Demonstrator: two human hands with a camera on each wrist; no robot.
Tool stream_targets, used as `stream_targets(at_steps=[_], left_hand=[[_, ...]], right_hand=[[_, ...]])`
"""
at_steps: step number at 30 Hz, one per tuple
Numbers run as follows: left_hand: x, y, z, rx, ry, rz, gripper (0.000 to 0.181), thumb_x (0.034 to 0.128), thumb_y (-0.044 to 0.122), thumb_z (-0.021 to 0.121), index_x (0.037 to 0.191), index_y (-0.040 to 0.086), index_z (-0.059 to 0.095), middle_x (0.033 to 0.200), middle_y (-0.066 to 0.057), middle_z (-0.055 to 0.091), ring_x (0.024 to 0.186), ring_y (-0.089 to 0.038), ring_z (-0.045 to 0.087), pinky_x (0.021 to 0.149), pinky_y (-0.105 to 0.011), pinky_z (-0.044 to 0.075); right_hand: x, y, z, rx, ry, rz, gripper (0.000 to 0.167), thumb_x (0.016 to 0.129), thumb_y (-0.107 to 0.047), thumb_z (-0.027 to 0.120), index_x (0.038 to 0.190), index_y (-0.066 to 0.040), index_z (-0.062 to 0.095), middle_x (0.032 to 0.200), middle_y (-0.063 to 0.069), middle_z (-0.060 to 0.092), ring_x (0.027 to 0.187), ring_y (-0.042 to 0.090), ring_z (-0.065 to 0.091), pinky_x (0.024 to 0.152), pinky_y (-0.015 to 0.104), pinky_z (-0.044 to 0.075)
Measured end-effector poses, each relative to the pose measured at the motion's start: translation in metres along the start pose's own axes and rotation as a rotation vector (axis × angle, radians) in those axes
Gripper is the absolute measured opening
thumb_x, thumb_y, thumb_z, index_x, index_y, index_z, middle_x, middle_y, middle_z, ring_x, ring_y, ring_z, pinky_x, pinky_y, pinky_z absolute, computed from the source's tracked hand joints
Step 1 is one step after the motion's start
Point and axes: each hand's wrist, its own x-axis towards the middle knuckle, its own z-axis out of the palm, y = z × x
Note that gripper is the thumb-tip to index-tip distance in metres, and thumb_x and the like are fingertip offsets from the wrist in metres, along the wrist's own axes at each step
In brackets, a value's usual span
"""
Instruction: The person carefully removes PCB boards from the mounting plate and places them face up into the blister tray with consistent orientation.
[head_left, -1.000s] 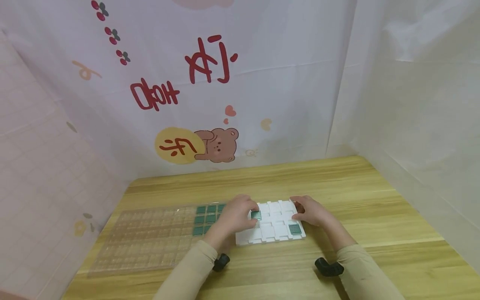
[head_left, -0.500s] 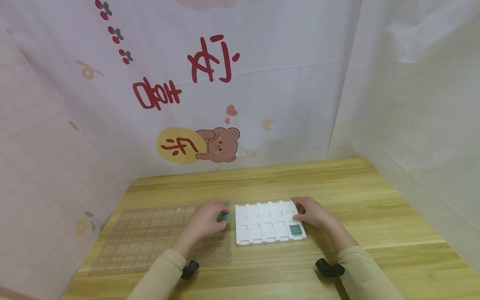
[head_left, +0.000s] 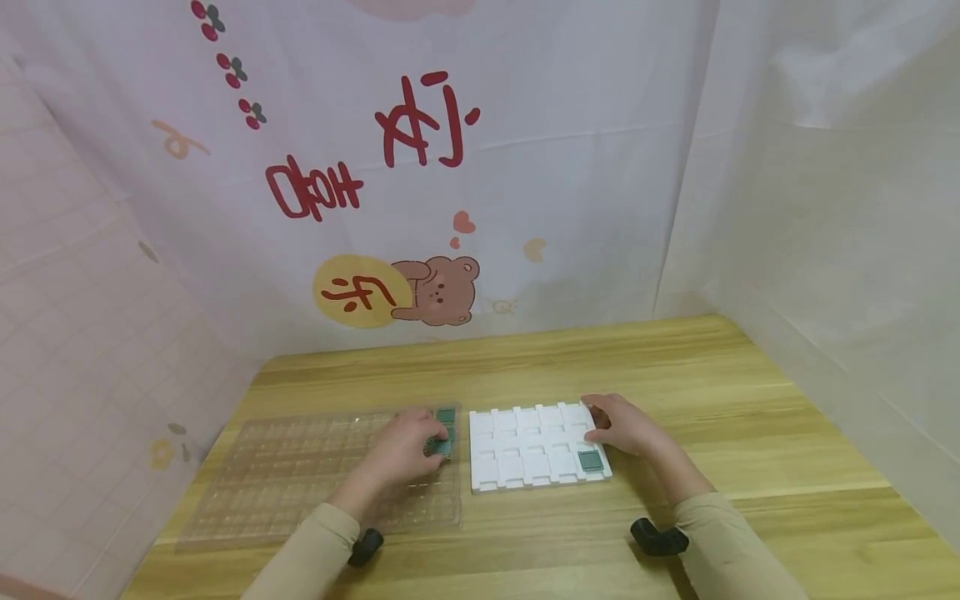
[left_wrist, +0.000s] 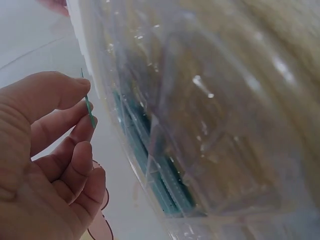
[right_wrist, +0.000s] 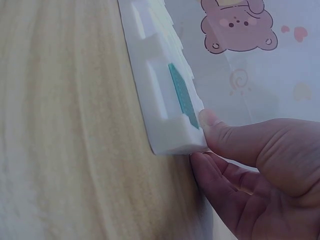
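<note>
My left hand [head_left: 405, 446] is over the right end of a clear plastic tray [head_left: 285, 475]. Its thumb and fingertips pinch a thin green chip [left_wrist: 89, 107], seen edge-on in the left wrist view. More green chips [head_left: 446, 414] sit in the tray's pockets by the fingers, partly hidden by the hand. To the right lies a white pocketed tray [head_left: 525, 446] with one green chip [head_left: 591, 461] in its near right pocket. My right hand [head_left: 622, 423] grips that tray's right end, thumb on the top edge, as the right wrist view shows.
Both trays lie flat on a wooden table [head_left: 555, 542], with a narrow gap between them. A printed white curtain [head_left: 570, 167] hangs behind the table and along its sides. Black wrist straps [head_left: 658, 537] sit at both sleeves.
My left hand has moved left from the white tray to the clear tray with a green chip between its fingers, then slightly lower. My right hand has stayed on the white tray.
</note>
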Motion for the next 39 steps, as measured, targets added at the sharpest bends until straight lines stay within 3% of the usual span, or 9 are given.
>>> stream_targets(at_steps=[7,22,29,35,39], left_hand=[[-0.0005,-0.0006,0.0009,0.002,-0.039,-0.007,0.021,0.0777,0.018,0.082,0.097,0.012,0.075,0.096,0.002,0.065,0.100,-0.024,0.061,0.088,-0.042,0.051],[-0.0014,-0.0014,0.0058,0.009,-0.056,-0.020,0.019,0.0782,0.015,0.081,0.096,0.011,0.075,0.097,0.001,0.065,0.094,-0.023,0.059,0.083,-0.043,0.051],[0.0000,-0.0032,0.0072,-0.019,-0.080,-0.028,0.021,0.0781,0.014,0.081,0.097,0.010,0.075,0.096,0.001,0.064,0.096,-0.024,0.060,0.091,-0.045,0.048],[0.0005,-0.0044,0.0086,-0.023,-0.080,-0.024,0.021,0.0778,0.015,0.082,0.097,0.011,0.075,0.096,0.002,0.064,0.094,-0.023,0.060,0.088,-0.044,0.050],[0.0007,-0.0044,0.0087,-0.030,-0.079,-0.020,0.021,0.0775,0.015,0.082,0.096,0.011,0.075,0.096,0.002,0.065,0.096,-0.024,0.061,0.097,-0.047,0.046]], right_hand=[[0.0012,0.0006,0.0000,0.002,0.001,-0.001,0.062,0.086,-0.006,0.075,0.136,0.015,0.046,0.107,0.016,0.062,0.095,0.026,0.060,0.085,0.045,0.050],[-0.0023,-0.0001,0.0012,0.012,0.006,0.020,0.064,0.088,-0.010,0.075,0.139,0.013,0.044,0.114,0.018,0.058,0.096,0.027,0.058,0.085,0.044,0.049],[-0.0023,-0.0007,0.0014,0.016,-0.001,0.019,0.064,0.088,-0.008,0.075,0.139,0.013,0.044,0.112,0.018,0.059,0.096,0.027,0.059,0.085,0.044,0.050],[-0.0017,-0.0015,0.0017,0.021,0.001,0.019,0.062,0.087,-0.006,0.074,0.138,0.014,0.044,0.111,0.018,0.060,0.095,0.027,0.059,0.085,0.044,0.050],[-0.0018,-0.0013,0.0018,0.016,0.005,0.021,0.062,0.087,-0.006,0.074,0.138,0.014,0.044,0.111,0.018,0.060,0.095,0.027,0.059,0.085,0.044,0.050]])
